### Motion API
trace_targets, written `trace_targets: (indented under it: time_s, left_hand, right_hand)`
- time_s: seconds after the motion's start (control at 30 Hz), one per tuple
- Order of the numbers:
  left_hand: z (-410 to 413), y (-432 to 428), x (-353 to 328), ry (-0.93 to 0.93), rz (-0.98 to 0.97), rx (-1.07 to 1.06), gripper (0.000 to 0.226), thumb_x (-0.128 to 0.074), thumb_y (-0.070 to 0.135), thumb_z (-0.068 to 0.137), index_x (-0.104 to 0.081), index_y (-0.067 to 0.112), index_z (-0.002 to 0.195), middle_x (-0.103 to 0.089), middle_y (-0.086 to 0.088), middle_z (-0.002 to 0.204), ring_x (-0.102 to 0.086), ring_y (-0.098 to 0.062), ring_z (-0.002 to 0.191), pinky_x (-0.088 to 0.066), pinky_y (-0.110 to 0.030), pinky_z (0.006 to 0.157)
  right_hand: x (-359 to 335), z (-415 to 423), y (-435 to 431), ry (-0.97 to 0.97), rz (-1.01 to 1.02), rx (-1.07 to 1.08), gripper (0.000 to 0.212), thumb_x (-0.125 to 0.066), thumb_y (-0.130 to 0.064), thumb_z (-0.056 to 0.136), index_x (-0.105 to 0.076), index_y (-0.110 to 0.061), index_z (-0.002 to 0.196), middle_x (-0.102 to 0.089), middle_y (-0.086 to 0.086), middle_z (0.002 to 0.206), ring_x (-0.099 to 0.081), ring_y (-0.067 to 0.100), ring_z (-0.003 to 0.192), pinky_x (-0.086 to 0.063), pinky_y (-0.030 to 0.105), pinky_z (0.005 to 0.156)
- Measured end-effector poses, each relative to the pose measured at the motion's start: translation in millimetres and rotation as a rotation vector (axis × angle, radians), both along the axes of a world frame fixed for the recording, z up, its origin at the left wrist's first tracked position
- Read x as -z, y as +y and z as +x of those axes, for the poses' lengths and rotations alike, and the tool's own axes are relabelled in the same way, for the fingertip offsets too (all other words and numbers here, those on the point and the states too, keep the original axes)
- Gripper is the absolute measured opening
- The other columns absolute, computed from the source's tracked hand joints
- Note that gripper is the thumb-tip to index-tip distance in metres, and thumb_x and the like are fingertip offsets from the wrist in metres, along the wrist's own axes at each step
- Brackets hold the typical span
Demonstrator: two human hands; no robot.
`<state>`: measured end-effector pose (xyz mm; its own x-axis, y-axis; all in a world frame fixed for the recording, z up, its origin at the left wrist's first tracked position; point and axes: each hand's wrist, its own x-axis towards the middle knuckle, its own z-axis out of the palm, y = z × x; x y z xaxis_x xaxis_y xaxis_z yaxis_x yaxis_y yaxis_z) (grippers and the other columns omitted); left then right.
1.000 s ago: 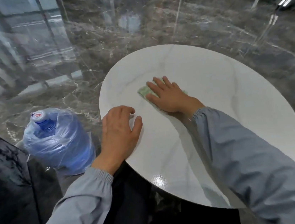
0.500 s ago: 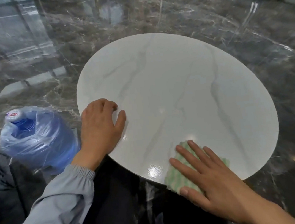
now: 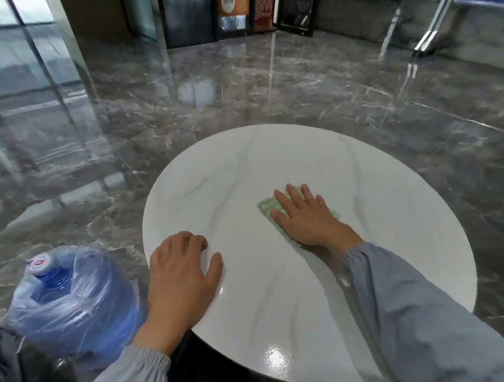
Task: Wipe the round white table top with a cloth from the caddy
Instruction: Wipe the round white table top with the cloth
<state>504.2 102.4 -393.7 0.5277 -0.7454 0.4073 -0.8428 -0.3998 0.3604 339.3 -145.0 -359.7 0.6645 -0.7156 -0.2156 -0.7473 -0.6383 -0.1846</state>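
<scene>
The dark marble floor (image 3: 263,87) spreads all round. On it stands the round white bench (image 3: 393,237), and a wrapped blue water bottle (image 3: 74,304) sits on the floor just beside its near-left rim. The left hand (image 3: 181,275) rests on that rim holding nothing, thumb spread and fingertips a little bent, probably as a brace. The right hand (image 3: 308,219) lies flat near the middle of the bench, its fingers (image 3: 283,201) straight and spread, pressing the green cloth (image 3: 267,208) down rather than clutching it. The cloth runs from far-left to near-right under the palm. Bare top lies beyond the fingertips, far and right, so the next stroke likely falls to the right hand.
</scene>
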Motion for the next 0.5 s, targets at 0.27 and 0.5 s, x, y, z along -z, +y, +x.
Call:
trace_targets:
  time_s: [0.27, 0.5]
  left_hand:
    - [3, 2, -2, 0.136, -0.068, -0.061, 0.023, -0.049, 0.047, 0.092, -0.045, 0.024, 0.093, -0.044, 0.005, 0.094, -0.043, -0.02, 0.093, -0.042, -0.042, 0.086]
    - [4, 2, 5, 0.078, -0.073, -0.04, 0.03, -0.047, 0.046, 0.092, -0.061, 0.021, 0.102, -0.05, 0.006, 0.105, -0.049, -0.023, 0.103, -0.045, -0.041, 0.089]
  right_hand:
    - [-3, 164, 94, -0.033, 0.01, -0.447, 0.066, -0.018, -0.061, 0.106, -0.002, -0.036, 0.165, 0.011, -0.004, 0.173, 0.021, 0.026, 0.156, 0.012, 0.053, 0.124]
    - [-1, 110, -1, -0.081, -0.01, -0.155, 0.069, -0.02, -0.066, 0.103, -0.01, -0.037, 0.164, 0.003, -0.006, 0.173, 0.01, 0.026, 0.159, 0.001, 0.05, 0.125]
